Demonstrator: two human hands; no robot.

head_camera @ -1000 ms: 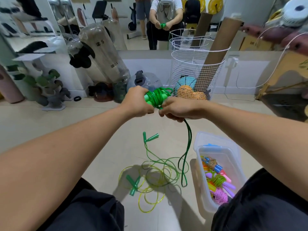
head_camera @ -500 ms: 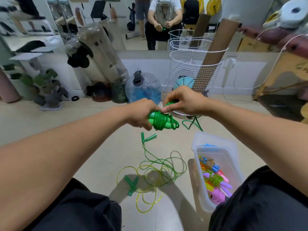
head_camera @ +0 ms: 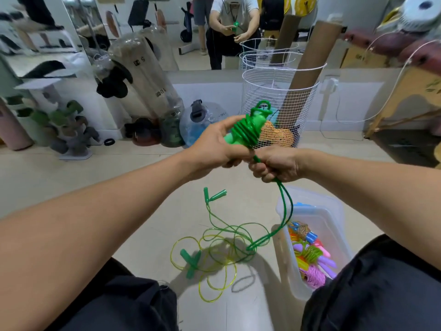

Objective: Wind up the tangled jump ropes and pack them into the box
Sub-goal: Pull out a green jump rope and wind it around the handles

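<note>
My left hand [head_camera: 214,146] grips the handles of a green jump rope [head_camera: 248,129], with its cord wound in coils around them. Just below and to the right, my right hand [head_camera: 274,164] is closed on the loose end of that cord, which hangs as a doubled strand [head_camera: 285,206] down toward the floor. On the floor between my knees lie tangled green and yellow ropes [head_camera: 219,249] with green handles. A clear plastic box [head_camera: 317,211] stands at the right and holds several wound ropes [head_camera: 310,254] in bright colours.
A white wire basket [head_camera: 274,91] with cardboard tubes and balls stands straight ahead. Large plastic bottles [head_camera: 143,80] and a dumbbell rack [head_camera: 69,130] line the left wall below a mirror. A wooden frame [head_camera: 405,103] leans at the right.
The wound bundle has tipped upright in my left hand. My right hand has dropped from above the bundle to below it, and the loose cord hangs down again.
</note>
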